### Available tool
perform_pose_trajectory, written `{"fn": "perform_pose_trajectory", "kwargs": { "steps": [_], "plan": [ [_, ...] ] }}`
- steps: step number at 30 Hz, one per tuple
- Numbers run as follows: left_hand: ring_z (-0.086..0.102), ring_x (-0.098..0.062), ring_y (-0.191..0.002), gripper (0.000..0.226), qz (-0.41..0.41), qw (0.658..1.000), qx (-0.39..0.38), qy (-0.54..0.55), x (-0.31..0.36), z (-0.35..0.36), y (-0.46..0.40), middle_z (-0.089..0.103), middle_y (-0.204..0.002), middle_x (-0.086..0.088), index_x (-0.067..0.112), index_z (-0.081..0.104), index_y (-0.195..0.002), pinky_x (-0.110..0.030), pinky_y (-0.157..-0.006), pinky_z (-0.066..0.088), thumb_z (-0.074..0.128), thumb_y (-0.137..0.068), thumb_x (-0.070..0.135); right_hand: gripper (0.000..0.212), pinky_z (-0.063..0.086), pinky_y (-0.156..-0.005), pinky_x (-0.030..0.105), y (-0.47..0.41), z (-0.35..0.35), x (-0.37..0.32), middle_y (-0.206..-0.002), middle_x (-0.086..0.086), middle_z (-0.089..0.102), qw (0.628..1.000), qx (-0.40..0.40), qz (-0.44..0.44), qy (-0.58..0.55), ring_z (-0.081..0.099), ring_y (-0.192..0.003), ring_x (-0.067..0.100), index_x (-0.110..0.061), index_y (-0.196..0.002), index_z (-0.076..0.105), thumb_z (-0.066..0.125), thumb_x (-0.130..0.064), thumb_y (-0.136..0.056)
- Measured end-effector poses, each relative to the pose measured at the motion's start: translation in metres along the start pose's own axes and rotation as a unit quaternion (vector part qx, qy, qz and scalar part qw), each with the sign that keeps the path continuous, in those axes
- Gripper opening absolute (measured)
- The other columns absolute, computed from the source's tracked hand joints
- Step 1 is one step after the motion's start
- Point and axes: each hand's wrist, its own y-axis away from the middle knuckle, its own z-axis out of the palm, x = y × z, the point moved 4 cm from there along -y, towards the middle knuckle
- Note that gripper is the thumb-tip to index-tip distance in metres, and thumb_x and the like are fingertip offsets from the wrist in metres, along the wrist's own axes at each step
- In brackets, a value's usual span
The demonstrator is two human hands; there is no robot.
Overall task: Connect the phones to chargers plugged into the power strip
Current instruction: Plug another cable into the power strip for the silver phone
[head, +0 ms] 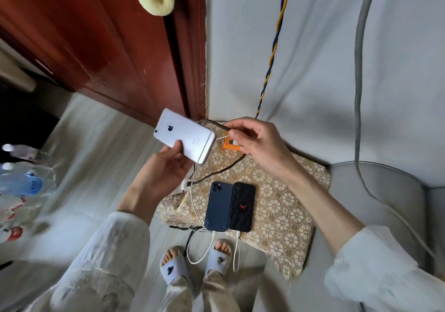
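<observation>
My left hand (pixel 166 167) holds a silver phone (pixel 185 138) back side up, above the patterned cushion (pixel 284 203). My right hand (pixel 257 140) pinches a white charger cable (pixel 222 138) right at the phone's bottom edge. An orange power strip (pixel 231 144) lies under my right hand, mostly hidden. A dark blue phone (pixel 218 207) and a black phone (pixel 243 207) with a red spider mark lie side by side on the cushion. Each has a white cable (pixel 212 244) in its near end.
A blue-and-yellow twisted cord (pixel 274 44) hangs down the wall to the strip. A grey sofa arm (pixel 375 191) is on the right. A red wooden door (pixel 108 47) stands at the left. Water bottles (pixel 24 179) lie on the floor at far left. My slippered feet (pixel 192 263) are below.
</observation>
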Motion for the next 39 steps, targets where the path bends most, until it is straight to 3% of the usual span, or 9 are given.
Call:
{"fn": "perform_pose_trajectory", "kwargs": {
  "steps": [3, 8, 12, 17, 24, 28, 31, 34, 39],
  "plan": [
    [0.051, -0.013, -0.086, 0.020, 0.003, 0.999, 0.009, 0.053, 0.009, 0.010, -0.008, 0.070, -0.092, -0.006, 0.010, 0.058, -0.094, -0.032, -0.066, 0.059, 0.039, -0.092, 0.004, 0.018, 0.039, -0.047, 0.013, -0.005, 0.006, 0.004, -0.069, -0.001, 0.055, 1.000, 0.011, -0.005, -0.026, 0.045, -0.053, 0.006, -0.010, -0.103, 0.065, 0.056, -0.007, -0.088],
    [0.070, -0.018, -0.084, 0.021, 0.009, 1.000, 0.000, 0.024, 0.020, 0.013, -0.009, 0.072, -0.088, -0.006, 0.010, 0.057, -0.095, -0.038, -0.078, 0.057, 0.037, -0.092, 0.003, 0.014, 0.040, -0.050, 0.009, -0.016, 0.018, 0.008, -0.073, 0.003, 0.059, 0.998, -0.007, 0.021, -0.051, 0.050, -0.050, -0.002, -0.014, -0.096, 0.068, 0.061, -0.009, -0.086],
    [0.068, -0.012, -0.058, 0.019, 0.038, 0.999, -0.005, 0.034, 0.028, 0.011, -0.005, 0.071, -0.066, -0.002, 0.009, 0.052, -0.096, -0.046, -0.077, 0.054, 0.034, -0.094, 0.003, 0.016, 0.041, -0.048, 0.007, -0.017, 0.028, 0.010, -0.073, -0.001, 0.060, 0.999, -0.025, 0.029, -0.037, 0.052, -0.049, -0.005, -0.027, -0.082, 0.064, 0.062, -0.011, -0.085],
    [0.071, -0.019, -0.082, 0.020, 0.041, 0.996, 0.022, 0.081, 0.047, -0.003, -0.004, 0.074, -0.085, -0.007, 0.008, 0.056, -0.098, -0.043, -0.074, 0.058, 0.040, -0.090, 0.003, 0.012, 0.044, -0.049, 0.012, -0.020, 0.029, 0.011, -0.069, -0.003, 0.062, 0.999, 0.016, 0.040, -0.034, 0.055, -0.054, -0.001, -0.020, -0.083, 0.063, 0.058, -0.011, -0.087],
    [0.071, -0.016, -0.063, 0.011, -0.001, 0.995, 0.095, -0.008, 0.062, -0.004, -0.003, 0.073, -0.066, -0.008, 0.006, 0.059, -0.085, -0.030, -0.058, 0.059, 0.049, -0.090, 0.005, 0.019, 0.054, -0.066, 0.024, -0.019, 0.045, -0.006, -0.075, -0.004, 0.066, 0.989, 0.013, -0.044, 0.142, 0.063, -0.064, 0.010, -0.005, -0.102, 0.067, 0.060, -0.010, -0.085],
    [0.070, -0.026, -0.076, 0.007, -0.047, 0.992, 0.116, -0.006, 0.064, -0.002, -0.003, 0.072, -0.076, -0.017, 0.004, 0.057, -0.087, -0.045, -0.065, 0.058, 0.051, -0.090, 0.006, 0.021, 0.055, -0.073, 0.038, -0.017, 0.051, -0.012, -0.087, 0.007, 0.072, 0.986, 0.036, -0.052, 0.153, 0.067, -0.074, 0.026, -0.006, -0.104, 0.068, 0.061, -0.011, -0.085],
    [0.066, -0.026, -0.083, 0.009, -0.060, 0.990, 0.122, -0.032, 0.063, -0.006, 0.000, 0.072, -0.069, -0.015, 0.008, 0.054, -0.083, -0.055, -0.066, 0.049, 0.049, -0.091, 0.009, 0.020, 0.053, -0.077, 0.022, -0.014, 0.056, -0.012, -0.088, 0.008, 0.073, 0.987, 0.053, -0.059, 0.142, 0.067, -0.075, 0.013, -0.005, -0.103, 0.069, 0.062, -0.010, -0.084],
    [0.064, -0.028, -0.082, 0.011, -0.058, 0.988, 0.139, -0.023, 0.064, -0.008, 0.003, 0.070, -0.073, -0.020, 0.003, 0.054, -0.082, -0.052, -0.074, 0.054, 0.050, -0.091, 0.008, 0.020, 0.048, -0.074, 0.009, -0.012, 0.065, -0.008, -0.083, 0.000, 0.071, 0.988, 0.038, -0.059, 0.137, 0.063, -0.072, 0.000, -0.008, -0.103, 0.069, 0.063, -0.012, -0.084],
    [0.063, -0.028, -0.081, 0.006, -0.013, 0.990, 0.140, -0.014, 0.079, -0.010, 0.007, 0.062, -0.089, -0.018, 0.005, 0.053, -0.088, -0.049, -0.079, 0.049, 0.048, -0.091, 0.003, 0.017, 0.043, -0.064, 0.008, -0.021, 0.079, 0.021, -0.079, -0.010, 0.064, 0.991, -0.008, -0.009, 0.135, 0.057, -0.070, -0.006, -0.009, -0.098, 0.068, 0.064, -0.017, -0.084]
  ]
}}
